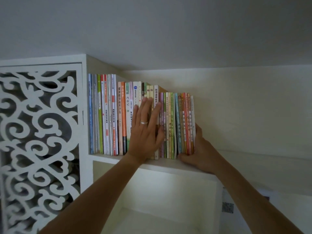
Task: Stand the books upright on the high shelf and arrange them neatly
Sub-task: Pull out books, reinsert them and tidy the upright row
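a row of books [108, 115] stands upright on a high white shelf [108, 157] in the middle of the frame, spines facing out. the tallest ones sit at the left end against the shelf's side wall, with blue, green, red and white spines; toward the right the books get shorter, ending in a tight bunch of thin pink, green, orange and red spines. many spines carry chinese lettering, and one thick book is bright orange.

the left hand [145, 130] lies flat on the spines near the middle of the row, fingers straight and slightly spread, a pale ring [144, 122] on one finger. the right hand [199, 149] is at the right end of the row, wrapped around the last thin books, thumb along their lower edge and fingers hidden behind them.

a white carved screen [37, 132] with swirling cutouts fills the left side of the frame. below the shelf is a lit white recess [168, 200].
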Motion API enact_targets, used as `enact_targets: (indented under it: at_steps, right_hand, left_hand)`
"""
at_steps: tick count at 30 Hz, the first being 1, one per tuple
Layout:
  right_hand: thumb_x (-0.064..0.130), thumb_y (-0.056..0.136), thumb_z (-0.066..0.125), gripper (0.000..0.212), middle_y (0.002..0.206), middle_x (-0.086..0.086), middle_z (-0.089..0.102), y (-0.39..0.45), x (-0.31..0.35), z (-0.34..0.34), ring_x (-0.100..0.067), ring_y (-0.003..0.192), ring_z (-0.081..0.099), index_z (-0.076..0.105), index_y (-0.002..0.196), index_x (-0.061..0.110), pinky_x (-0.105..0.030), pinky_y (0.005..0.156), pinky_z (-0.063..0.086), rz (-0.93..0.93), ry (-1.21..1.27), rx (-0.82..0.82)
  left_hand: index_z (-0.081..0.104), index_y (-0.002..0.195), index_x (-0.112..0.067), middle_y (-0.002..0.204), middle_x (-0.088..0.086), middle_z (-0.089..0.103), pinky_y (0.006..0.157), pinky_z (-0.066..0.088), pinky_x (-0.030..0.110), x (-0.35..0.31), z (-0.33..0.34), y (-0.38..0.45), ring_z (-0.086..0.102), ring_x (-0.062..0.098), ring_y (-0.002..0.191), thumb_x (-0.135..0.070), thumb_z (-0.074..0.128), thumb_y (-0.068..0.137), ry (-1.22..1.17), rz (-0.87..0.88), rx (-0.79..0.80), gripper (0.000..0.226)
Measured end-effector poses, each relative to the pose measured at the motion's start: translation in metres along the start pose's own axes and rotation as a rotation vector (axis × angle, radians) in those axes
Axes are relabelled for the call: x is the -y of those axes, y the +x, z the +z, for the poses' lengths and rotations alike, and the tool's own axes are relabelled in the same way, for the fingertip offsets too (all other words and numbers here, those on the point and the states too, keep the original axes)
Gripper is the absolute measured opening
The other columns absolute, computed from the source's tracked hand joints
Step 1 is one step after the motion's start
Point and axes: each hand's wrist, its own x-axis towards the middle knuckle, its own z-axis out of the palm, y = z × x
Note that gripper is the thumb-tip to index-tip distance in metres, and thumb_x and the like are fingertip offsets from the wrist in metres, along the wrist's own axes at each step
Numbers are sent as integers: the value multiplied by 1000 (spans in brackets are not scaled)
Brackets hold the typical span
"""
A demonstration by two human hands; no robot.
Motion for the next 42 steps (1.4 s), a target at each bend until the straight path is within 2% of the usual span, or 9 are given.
enact_targets:
  at_steps: [6, 13, 19, 22, 26, 30, 33, 38, 42]
  right_hand:
    - [36, 75, 91, 123, 147, 8, 51, 1, 3, 0, -8, 124, 58, -1, 157, 35, -24, 101, 49, -41, -4, 13]
    - [37, 71, 94, 126, 152, 7, 45, -5, 12, -1, -11, 130, 53, 2, 157, 34, -29, 106, 48, -46, -5, -11]
    - [29, 76, 91, 126, 149, 8, 47, -11, 15, -7, -12, 129, 55, -4, 159, 30, -35, 110, 47, 20, 71, 20]
    - [22, 79, 89, 123, 146, 9, 47, -12, 11, -11, -14, 129, 55, -4, 159, 30, -38, 111, 47, 57, 122, 21]
    - [8, 83, 84, 118, 142, 6, 47, -11, 8, -13, -14, 124, 57, -3, 158, 30, -34, 102, 54, 78, 178, 5]
    - [2, 80, 81, 115, 137, 2, 49, -9, 4, -11, -12, 118, 58, 1, 157, 28, -13, 75, 54, 72, 173, -96]
    - [-1, 76, 84, 115, 140, 1, 45, -7, -2, -9, -17, 128, 52, 5, 156, 24, -6, 78, 52, 11, 152, -247]
    - [14, 78, 84, 114, 150, -1, 41, -6, -2, -9, -21, 138, 48, 4, 156, 35, -46, 109, 51, -22, 179, -305]
    - [26, 86, 82, 103, 151, -3, 44, -7, 4, -10, -25, 135, 52, 7, 156, 35, -50, 106, 53, -43, 151, -331]
  left_hand:
    - [38, 155, -1, 167, 20, 24, 126, 13, 60, 3, -5, -2, 15, 36, 158, -18, 59, 98, -18, 8, 23, 64]
    - [26, 161, -6, 171, 19, 8, 126, 11, 61, 3, -13, -15, 3, 34, 159, -55, 67, 94, 53, -6, 189, 93]
    - [40, 158, -20, 168, 22, 15, 124, 17, 63, 0, -16, -23, 10, 39, 158, -52, 65, 96, 128, 36, 201, 73]
    - [48, 154, -24, 165, 21, 24, 123, 21, 60, -4, -18, -21, 18, 39, 156, -38, 62, 101, 191, 239, 218, 56]
    - [45, 155, -24, 165, 16, 32, 126, 19, 52, -10, -20, -15, 23, 34, 156, -22, 67, 96, 264, 463, 284, 63]
    - [51, 150, -21, 164, 12, 36, 127, 16, 51, -15, -18, -11, 23, 30, 156, -25, 67, 95, 353, 634, 428, 57]
    - [60, 139, -19, 160, 11, 44, 126, 13, 53, -20, -17, 1, 28, 30, 155, -26, 66, 94, 447, 723, 534, 46]
    - [54, 146, -22, 153, 9, 53, 123, -10, 61, -28, -20, 25, 35, 31, 151, -48, 51, 98, 698, 824, 669, 55]
    - [71, 122, -29, 127, 1, 70, 122, 20, 51, -41, -31, 43, 58, 24, 127, -33, 80, 84, 619, 949, 650, 40]
